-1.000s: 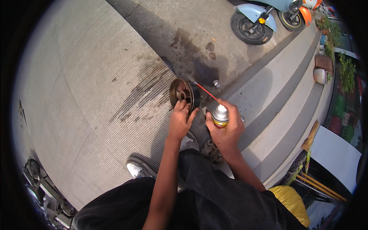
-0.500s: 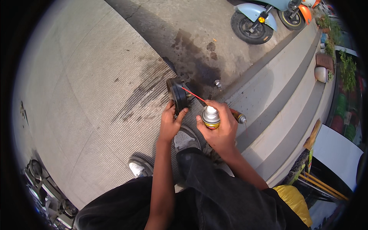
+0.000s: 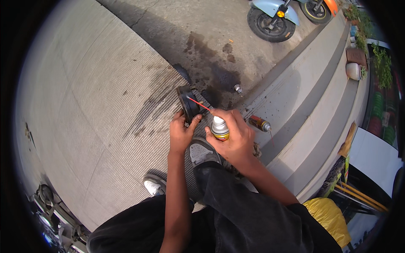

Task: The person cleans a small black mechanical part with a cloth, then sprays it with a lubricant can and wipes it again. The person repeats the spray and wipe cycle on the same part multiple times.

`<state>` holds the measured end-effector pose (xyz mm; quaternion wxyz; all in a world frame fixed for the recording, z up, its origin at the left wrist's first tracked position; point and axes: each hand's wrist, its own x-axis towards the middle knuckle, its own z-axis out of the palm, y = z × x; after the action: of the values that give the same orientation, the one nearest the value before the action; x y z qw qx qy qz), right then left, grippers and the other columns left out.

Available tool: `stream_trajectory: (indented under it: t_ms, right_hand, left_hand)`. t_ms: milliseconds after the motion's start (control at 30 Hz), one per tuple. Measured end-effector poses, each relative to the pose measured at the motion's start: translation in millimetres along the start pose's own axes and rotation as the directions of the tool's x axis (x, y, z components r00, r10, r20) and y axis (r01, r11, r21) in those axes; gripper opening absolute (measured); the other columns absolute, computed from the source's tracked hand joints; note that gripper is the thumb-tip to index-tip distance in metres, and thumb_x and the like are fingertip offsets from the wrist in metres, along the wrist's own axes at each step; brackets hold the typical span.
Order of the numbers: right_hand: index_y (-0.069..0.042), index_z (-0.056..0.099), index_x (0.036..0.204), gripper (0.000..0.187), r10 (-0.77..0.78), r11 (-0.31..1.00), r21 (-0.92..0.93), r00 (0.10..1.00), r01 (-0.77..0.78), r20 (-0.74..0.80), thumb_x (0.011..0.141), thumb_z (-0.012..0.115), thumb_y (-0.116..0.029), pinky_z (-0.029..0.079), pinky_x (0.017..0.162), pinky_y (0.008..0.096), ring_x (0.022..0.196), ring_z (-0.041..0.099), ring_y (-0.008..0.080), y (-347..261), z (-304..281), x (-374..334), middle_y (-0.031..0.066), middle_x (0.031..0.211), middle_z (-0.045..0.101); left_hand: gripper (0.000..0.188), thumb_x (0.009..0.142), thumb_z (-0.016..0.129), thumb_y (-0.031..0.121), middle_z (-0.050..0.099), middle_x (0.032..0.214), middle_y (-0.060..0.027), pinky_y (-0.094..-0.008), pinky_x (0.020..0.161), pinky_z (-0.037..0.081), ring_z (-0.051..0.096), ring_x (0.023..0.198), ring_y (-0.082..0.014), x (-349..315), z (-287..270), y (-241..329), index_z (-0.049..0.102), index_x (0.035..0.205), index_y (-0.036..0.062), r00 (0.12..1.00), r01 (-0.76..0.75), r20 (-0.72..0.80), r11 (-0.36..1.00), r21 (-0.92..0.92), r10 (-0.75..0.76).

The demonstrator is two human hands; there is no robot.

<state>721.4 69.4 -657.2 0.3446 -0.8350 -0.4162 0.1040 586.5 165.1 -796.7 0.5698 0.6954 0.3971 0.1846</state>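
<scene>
My left hand [image 3: 182,134] grips the lower edge of a black round metal part [image 3: 187,103], held on its edge above the ribbed concrete. A short brass-coloured stub shows on its right side. My right hand [image 3: 232,137] is wrapped round a spray can [image 3: 220,130] with a silver top and yellow body, the index finger at its white nozzle. From the nozzle a thin red straw [image 3: 200,104] points up and left at the part; its tip is at or very near the surface. I cannot tell whether spray is coming out.
A second can [image 3: 258,123] lies on its side on the concrete steps [image 3: 295,97] to the right. A small silver object [image 3: 238,88] sits beyond, near dark wet stains [image 3: 221,78]. Scooters [image 3: 272,23] stand at the far right; a yellow bag [image 3: 327,219] is at lower right.
The view has shifted slightly, so the surroundings sit a little differently. More of the second can shows beside my right hand. Both hands keep their holds.
</scene>
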Motion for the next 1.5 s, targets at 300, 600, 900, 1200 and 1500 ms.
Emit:
stream_trajectory:
  t_ms: [300, 600, 900, 1200, 1500]
  right_hand:
    - [-0.017, 0.071, 0.123, 0.049, 0.007, 1.000, 0.014, 1.000, -0.007, 0.005, 0.077, 0.088, -0.018, 0.059, 0.067, 0.0416, 0.082, 0.075, 0.0322, 5.1, 0.4, -7.3, 0.0076, 0.101, 0.069]
    - [-0.009, 0.053, 0.145, 0.057, 0.473, 0.319, 0.667, 0.723, -0.673, 0.503, 0.094, 0.080, -0.008, 0.061, 0.077, 0.0337, 0.093, 0.072, 0.0161, 75.6, 30.1, 17.1, 0.0103, 0.110, 0.073]
    - [-0.007, 0.056, 0.138, 0.054, 0.382, 0.185, 0.638, 0.653, -0.748, 0.654, 0.092, 0.084, -0.016, 0.063, 0.072, 0.0358, 0.079, 0.073, 0.0182, 81.3, 52.2, 4.7, 0.0080, 0.101, 0.073]
    - [-0.007, 0.058, 0.121, 0.038, 0.266, 0.375, 0.685, 0.780, -0.625, 0.566, 0.093, 0.083, -0.017, 0.058, 0.073, 0.0331, 0.084, 0.071, 0.0144, 96.5, 63.0, -9.1, 0.0044, 0.098, 0.069]
    - [-0.005, 0.056, 0.124, 0.036, 0.373, 0.289, 0.768, 0.806, -0.571, 0.459, 0.096, 0.078, -0.010, 0.061, 0.076, 0.0349, 0.090, 0.072, 0.0169, 91.7, 54.2, -12.5, 0.0065, 0.103, 0.068]
  left_hand:
    - [0.032, 0.084, 0.089, 0.026, 0.076, 0.103, -0.0153, -0.0440, 0.081, 0.052, 0.066, 0.093, -0.0356, -4.5, -2.5, -7.4, 0.080, 0.099, -0.0007, 0.999, -0.005, 0.046, 0.999, 0.043, 0.003]
    - [0.043, 0.076, 0.090, 0.036, 0.071, 0.095, -0.0100, -0.0455, 0.079, 0.049, 0.059, 0.092, -0.0328, -23.7, -0.5, -5.8, 0.080, 0.095, -0.0004, 0.983, -0.180, 0.071, 0.955, 0.238, 0.168]
    - [0.052, 0.107, 0.061, 0.041, 0.069, 0.094, -0.0208, -0.0507, 0.083, 0.046, 0.062, 0.093, -0.0373, -17.7, -17.6, -14.7, 0.071, 0.082, -0.0032, 0.973, 0.167, 0.133, 0.971, 0.170, -0.191]
    - [0.017, 0.096, 0.070, 0.006, 0.065, 0.089, -0.0028, -0.0283, 0.075, 0.049, 0.059, 0.082, -0.0105, -8.6, -3.0, 14.9, 0.063, 0.108, -0.0037, 0.963, 0.212, -0.054, 0.865, -0.454, -0.264]
    - [0.013, 0.091, 0.072, 0.004, 0.072, 0.082, -0.0079, -0.0322, 0.067, 0.053, 0.064, 0.074, -0.0112, 18.4, 7.7, 41.5, 0.071, 0.098, -0.0078, 0.927, 0.368, 0.006, 0.905, -0.215, -0.376]
